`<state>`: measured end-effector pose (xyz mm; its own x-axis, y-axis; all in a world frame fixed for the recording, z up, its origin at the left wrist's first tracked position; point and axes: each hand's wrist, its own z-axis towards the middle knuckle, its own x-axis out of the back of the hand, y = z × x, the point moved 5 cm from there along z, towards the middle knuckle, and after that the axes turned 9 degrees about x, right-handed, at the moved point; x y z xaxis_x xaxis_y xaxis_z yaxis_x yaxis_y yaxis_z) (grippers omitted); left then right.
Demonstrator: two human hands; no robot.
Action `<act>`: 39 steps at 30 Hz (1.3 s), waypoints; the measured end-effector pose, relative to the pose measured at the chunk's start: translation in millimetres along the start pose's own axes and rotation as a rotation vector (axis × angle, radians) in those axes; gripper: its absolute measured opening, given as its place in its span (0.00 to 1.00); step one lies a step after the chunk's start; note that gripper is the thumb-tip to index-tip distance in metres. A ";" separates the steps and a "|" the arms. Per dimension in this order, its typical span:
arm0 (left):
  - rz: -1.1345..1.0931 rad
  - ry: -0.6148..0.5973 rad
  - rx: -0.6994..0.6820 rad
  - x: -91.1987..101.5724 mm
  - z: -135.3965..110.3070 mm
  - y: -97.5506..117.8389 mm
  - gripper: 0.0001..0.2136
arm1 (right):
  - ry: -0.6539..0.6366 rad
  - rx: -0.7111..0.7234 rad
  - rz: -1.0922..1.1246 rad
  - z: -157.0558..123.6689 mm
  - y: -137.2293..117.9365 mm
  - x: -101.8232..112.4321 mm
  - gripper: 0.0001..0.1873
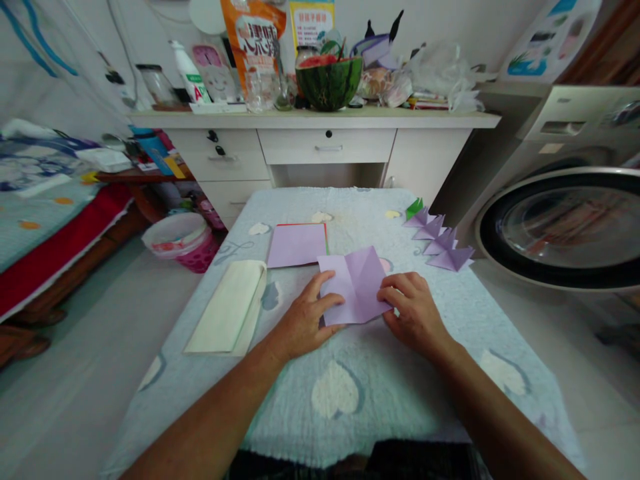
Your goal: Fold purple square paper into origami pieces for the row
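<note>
A sheet of purple origami paper [356,288], creased down its middle, lies partly unfolded between my hands. My left hand [311,312] is at its left edge, thumb below and fingers on top, the paper between them. At the right edge, my right hand [413,310] pinches the paper between thumb and fingers. Just beyond my left hand sits a stack of square paper [299,245], purple on top with red and green edges showing. Several folded purple paper pieces [440,240] and a green one [414,209] stand in a row at the far right.
A folded cream cloth or paper [225,310] lies left on the cloth-covered table [335,393]. Behind stands a white cabinet [327,143] bearing a cut watermelon [329,85] and bottles. A washing machine [560,180] is at right, a pink bin [183,243] at left.
</note>
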<state>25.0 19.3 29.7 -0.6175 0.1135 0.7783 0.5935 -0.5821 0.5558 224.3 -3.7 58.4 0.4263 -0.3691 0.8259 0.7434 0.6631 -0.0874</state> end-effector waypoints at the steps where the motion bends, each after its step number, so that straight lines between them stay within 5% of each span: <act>1: 0.002 0.000 -0.010 -0.2 0.2 0.0 0.14 | -0.044 -0.006 -0.006 -0.6 -1.2 0.8 0.14; 7: 0.078 0.009 -0.113 -6.0 2.4 -3.7 0.22 | -0.212 0.088 0.102 -8.3 -12.3 1.3 0.17; 13: 0.226 0.053 -0.162 -9.7 4.5 -5.5 0.25 | -0.395 0.196 0.187 -21.0 -21.3 -22.6 0.32; 18: 0.232 0.025 -0.131 -6.1 -3.3 -3.2 0.27 | -0.389 0.265 0.187 -29.6 -18.6 -36.7 0.25; 27: 0.008 0.120 -0.192 1.1 -6.8 6.1 0.12 | -0.299 0.340 0.139 -23.3 -11.4 -22.9 0.25; 39: 0.027 0.146 0.011 -3.0 7.9 -20.9 0.13 | -0.404 0.174 0.115 4.1 -6.9 -37.4 0.30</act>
<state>18.5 37.5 18.0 -0.6693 -0.0209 0.7427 0.6162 -0.5743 0.5391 201.2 8.2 30.4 0.2399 -0.0260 0.9704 0.5908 0.7971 -0.1247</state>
